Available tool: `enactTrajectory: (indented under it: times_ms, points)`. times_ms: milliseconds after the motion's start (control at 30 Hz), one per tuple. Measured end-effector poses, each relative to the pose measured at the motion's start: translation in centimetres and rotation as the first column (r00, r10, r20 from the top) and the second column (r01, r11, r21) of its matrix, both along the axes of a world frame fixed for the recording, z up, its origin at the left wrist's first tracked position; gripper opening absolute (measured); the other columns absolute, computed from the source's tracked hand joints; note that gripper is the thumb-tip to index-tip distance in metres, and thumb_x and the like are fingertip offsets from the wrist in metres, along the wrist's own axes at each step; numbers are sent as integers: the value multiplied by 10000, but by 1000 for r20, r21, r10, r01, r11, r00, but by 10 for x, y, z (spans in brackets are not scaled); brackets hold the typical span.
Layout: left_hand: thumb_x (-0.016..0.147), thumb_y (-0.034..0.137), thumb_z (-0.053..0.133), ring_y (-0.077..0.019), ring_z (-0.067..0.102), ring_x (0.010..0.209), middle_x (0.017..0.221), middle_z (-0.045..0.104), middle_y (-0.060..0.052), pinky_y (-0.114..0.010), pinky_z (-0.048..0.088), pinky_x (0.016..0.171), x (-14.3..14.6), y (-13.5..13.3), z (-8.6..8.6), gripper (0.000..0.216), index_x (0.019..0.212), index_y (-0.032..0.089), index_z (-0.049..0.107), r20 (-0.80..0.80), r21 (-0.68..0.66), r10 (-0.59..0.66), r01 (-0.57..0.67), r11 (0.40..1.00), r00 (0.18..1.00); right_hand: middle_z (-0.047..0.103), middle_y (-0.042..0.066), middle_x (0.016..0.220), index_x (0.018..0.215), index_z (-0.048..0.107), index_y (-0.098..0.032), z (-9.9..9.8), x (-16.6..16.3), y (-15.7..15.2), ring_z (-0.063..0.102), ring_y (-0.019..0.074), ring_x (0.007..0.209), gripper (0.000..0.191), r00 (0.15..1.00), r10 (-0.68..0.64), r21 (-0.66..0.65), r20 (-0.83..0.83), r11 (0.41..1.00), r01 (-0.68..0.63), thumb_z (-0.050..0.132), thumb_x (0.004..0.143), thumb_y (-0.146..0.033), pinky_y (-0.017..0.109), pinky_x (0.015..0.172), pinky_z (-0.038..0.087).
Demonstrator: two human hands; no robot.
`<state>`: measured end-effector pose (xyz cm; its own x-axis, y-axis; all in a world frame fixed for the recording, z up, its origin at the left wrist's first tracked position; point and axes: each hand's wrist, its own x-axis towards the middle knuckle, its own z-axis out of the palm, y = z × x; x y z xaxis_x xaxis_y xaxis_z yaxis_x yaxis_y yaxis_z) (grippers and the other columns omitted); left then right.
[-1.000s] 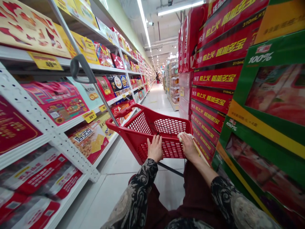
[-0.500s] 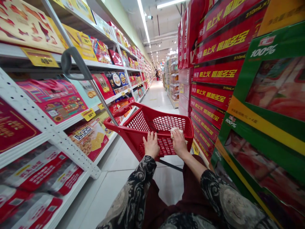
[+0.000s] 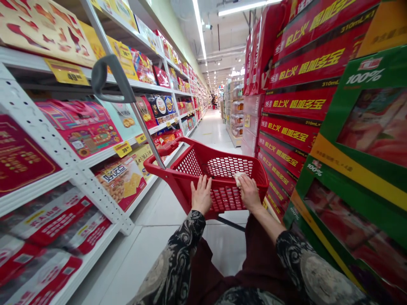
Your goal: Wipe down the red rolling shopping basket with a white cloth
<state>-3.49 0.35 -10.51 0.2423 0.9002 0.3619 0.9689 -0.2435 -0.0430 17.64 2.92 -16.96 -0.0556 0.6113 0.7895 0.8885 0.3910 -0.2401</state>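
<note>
A red plastic shopping basket with perforated walls stands tilted in view on the floor before my knees. Its long metal pull bar, with a grey loop handle, slants up to the left. My left hand rests on the near rim, fingers spread and reaching over it. Farther right on the same rim, my right hand presses a crumpled off-white cloth, its fingers closed over it. Part of the cloth is hidden beneath those fingers.
White shelving with boxed snacks and price tags lines the left side. Stacked red drink cartons and green juice boxes stand close on the right. A tiled aisle runs away between them, with a distant person partly visible.
My right hand and the cloth have shifted slightly right along the rim. The whole scene, basket included, sits a little farther right in view. My left hand stays on the rim.
</note>
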Motion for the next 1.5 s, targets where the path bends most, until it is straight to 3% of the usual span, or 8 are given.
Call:
enactTrajectory:
  times_ms: [100,267,567,800,933,1100,1300,1500]
  points:
    - [743,197,428,-260,124,1375,1489,224,-87,-574,139,1074,10,-3,-4,668,1394,176,276,-14,-28,-6,6,1000,1000,509,168,1259,1197,525,-103,5,-9,-3,394,264,1218,445,998,-58,-30,-29,998,57,369,780,-91,493,1016,295]
    - [764,223,428,-262,152,1368,1476,257,-94,-570,132,1080,19,-5,0,640,1387,169,293,-23,-9,-45,45,999,999,482,146,1297,1224,503,-120,10,-33,-9,360,242,1251,459,1000,10,-31,11,999,-10,359,789,-96,457,1026,292]
    - [742,275,495,-295,133,1369,1470,263,-120,-586,117,1075,-7,1,12,673,1373,129,311,-37,54,85,-83,995,996,507,162,1265,1212,512,-103,3,13,-4,410,266,1203,440,986,-144,-37,-90,989,141,368,796,-122,481,997,323]
    - [750,272,485,-307,134,1368,1473,260,-113,-590,142,1069,11,-5,7,664,1376,139,309,-9,4,74,-74,997,997,482,146,1307,1242,494,-110,10,-52,1,356,237,1269,475,995,64,-13,-77,998,-65,362,787,-95,464,1046,290]
    - [795,212,417,-237,220,1353,1460,299,-92,-519,161,1093,23,-4,13,603,1384,176,293,49,28,-77,76,997,996,485,147,1315,1301,438,-109,18,-74,2,380,213,1262,519,985,152,-52,-78,986,-156,341,792,-90,439,1032,314]
    - [863,221,323,-173,311,1311,1428,367,-69,-451,194,1097,47,1,21,510,1371,185,303,150,0,-268,271,963,952,506,147,1298,1370,328,-131,18,-58,-2,463,216,1191,561,990,108,-116,-95,986,-118,342,810,-106,474,1026,285]
    - [865,292,371,-205,416,1211,1287,520,-72,-496,238,1061,66,5,23,397,1246,213,454,107,-16,-198,200,980,974,521,155,1275,1354,329,-114,9,-40,-16,460,237,1186,597,995,74,-94,-67,992,-80,422,765,-139,503,1047,223]
    - [857,237,391,-218,397,1222,1307,498,-51,-539,161,1079,40,7,21,381,1228,275,466,12,36,-140,140,990,990,497,139,1298,1343,345,-115,10,-30,-25,397,242,1237,641,998,39,-94,-58,995,-44,423,706,-100,501,1057,219]
